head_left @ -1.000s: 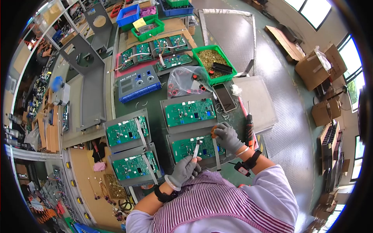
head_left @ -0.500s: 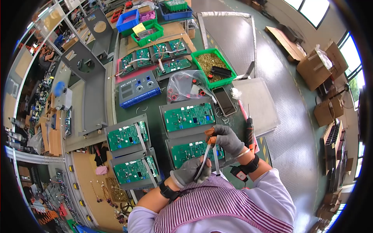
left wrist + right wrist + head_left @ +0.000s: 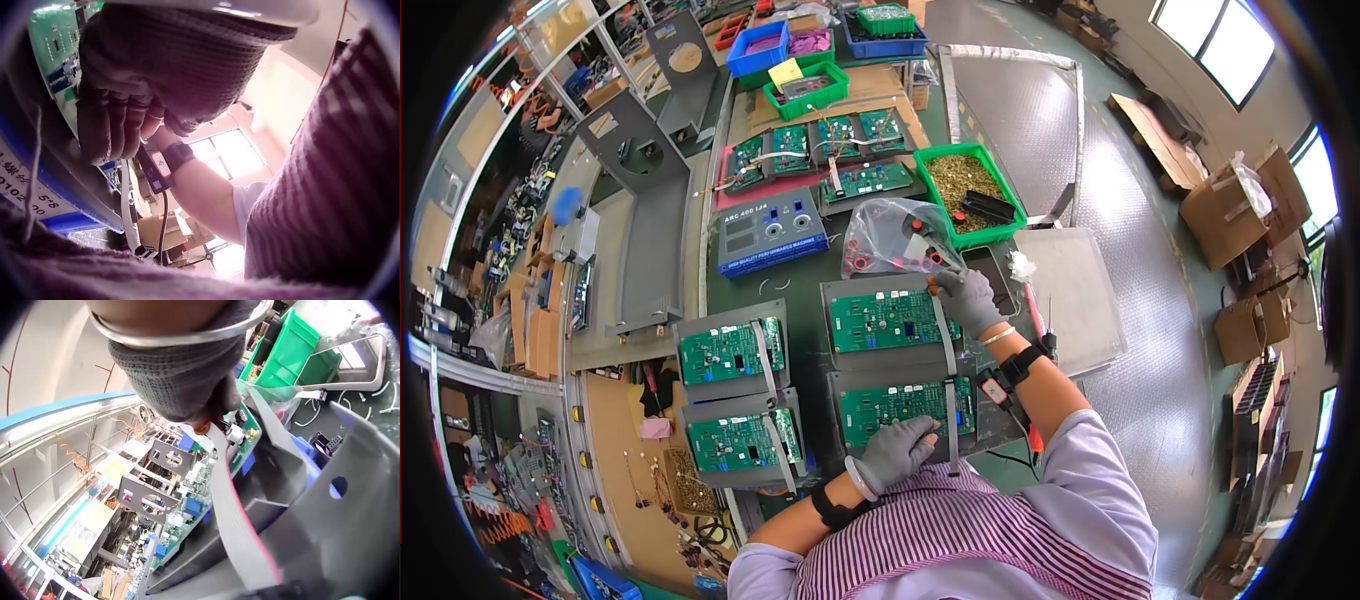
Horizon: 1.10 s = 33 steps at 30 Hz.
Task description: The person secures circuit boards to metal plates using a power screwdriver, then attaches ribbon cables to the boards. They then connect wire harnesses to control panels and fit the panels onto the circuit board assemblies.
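My gloved right hand (image 3: 968,300) is at the top right corner of the farther green circuit board (image 3: 878,322). Its thumb and fingers, with orange fingertips, pinch the upper end of a grey ribbon cable (image 3: 234,525) beside the board's connector. The cable hangs down over the board's right side towards the nearer circuit board (image 3: 880,408). My gloved left hand (image 3: 897,455) is over the near edge of that board, its fingers loosely curled with nothing seen in them. A second ribbon cable (image 3: 952,425) runs down just right of its fingertips.
Two more boards with ribbon cables (image 3: 730,350) lie to the left. Beyond my right hand are a clear bag of red-ringed parts (image 3: 890,235) and a green bin of brass-coloured pieces (image 3: 1020,215). A blue front panel (image 3: 772,230) and a partly hidden screwdriver (image 3: 1048,345) are nearby.
The ribbon cable, first in my left hand and then between both hands, is now in my right hand alone. My right hand has moved forward to the farther board; my left has let go.
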### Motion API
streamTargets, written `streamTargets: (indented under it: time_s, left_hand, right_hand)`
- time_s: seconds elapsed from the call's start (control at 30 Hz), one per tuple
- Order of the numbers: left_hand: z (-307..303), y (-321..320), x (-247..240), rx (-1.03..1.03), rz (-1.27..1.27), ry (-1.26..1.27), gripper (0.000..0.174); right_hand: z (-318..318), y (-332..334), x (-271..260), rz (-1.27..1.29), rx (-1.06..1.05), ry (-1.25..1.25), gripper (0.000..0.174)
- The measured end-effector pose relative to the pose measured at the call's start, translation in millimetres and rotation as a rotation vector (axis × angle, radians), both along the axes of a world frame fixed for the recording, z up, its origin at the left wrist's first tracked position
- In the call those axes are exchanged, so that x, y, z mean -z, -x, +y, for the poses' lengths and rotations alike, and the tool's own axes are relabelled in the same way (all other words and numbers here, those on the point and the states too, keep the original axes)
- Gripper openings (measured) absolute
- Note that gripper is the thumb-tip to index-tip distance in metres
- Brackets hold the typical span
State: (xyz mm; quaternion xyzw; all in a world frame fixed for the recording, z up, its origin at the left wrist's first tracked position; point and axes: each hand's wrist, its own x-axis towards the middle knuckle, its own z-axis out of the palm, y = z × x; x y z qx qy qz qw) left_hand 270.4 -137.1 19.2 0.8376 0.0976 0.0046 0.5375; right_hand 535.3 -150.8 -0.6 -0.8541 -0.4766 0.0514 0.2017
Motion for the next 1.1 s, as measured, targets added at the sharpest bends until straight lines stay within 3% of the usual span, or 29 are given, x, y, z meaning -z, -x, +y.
streamTargets:
  time_s: [0.13,0.37,0.53,0.63,0.73,0.87,1.1]
  left_hand:
    - [5,6,4,-0.046,0.023,0.053,0.024]
    - [6,12,4,-0.063,-0.055,-0.004,0.027]
    - [19,47,-11,-0.235,-0.110,0.023,0.024]
    - [38,86,-21,-0.426,-0.176,-0.023,0.022]
    - [60,135,-30,-0.712,-0.142,-0.228,0.016]
    - [78,207,-42,-0.958,-0.053,-0.333,0.015]
    - [96,378,54,-1.220,0.396,-0.615,0.018]
  right_hand:
    - [-2,-4,12,-0.107,-0.079,-0.064,0.019]
    - [3,-8,9,-0.073,-0.091,-0.035,0.015]
    - [1,-10,16,-0.047,-0.066,-0.005,0.018]
    - [-2,-9,-5,-0.091,-0.143,-0.017,0.021]
    - [0,17,-25,-0.183,-0.198,-0.147,0.028]
    - [16,77,-50,-0.121,-0.446,-0.281,0.021]
    - [40,175,-89,0.008,-0.712,-0.173,0.021]
